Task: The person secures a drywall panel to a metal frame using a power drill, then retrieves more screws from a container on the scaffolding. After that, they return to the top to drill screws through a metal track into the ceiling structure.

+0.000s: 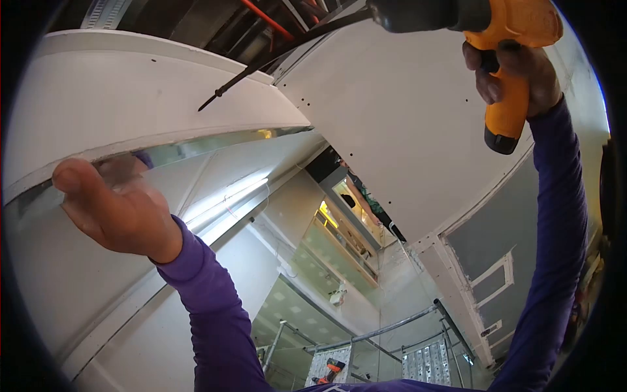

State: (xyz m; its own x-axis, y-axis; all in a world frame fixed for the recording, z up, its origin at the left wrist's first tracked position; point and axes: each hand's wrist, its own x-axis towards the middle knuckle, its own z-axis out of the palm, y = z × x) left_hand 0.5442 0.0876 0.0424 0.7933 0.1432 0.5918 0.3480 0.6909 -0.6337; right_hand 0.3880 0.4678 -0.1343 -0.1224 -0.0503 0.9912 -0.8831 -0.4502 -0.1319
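Note:
My right hand (532,75) is wrapped around the handle of a yellow-and-black cordless drill (513,98) at the upper right. From its chuck a long dark bit (261,62) reaches left, its tip in front of a white curved panel (124,81). At the left, my left hand (121,212) is raised to that panel's lower edge, thumb outside, against a shiny metal strip (196,147). Its fingers are partly hidden, and the strip mirrors part of the hand and sleeve.
A large white board (392,111) with dark screw holes hangs overhead beside an opening with pipes. Below are a scaffold rail (392,330), perforated platforms (428,362) and an orange-and-black power tool (330,371). A lit tube lamp (228,201) shines at the left centre.

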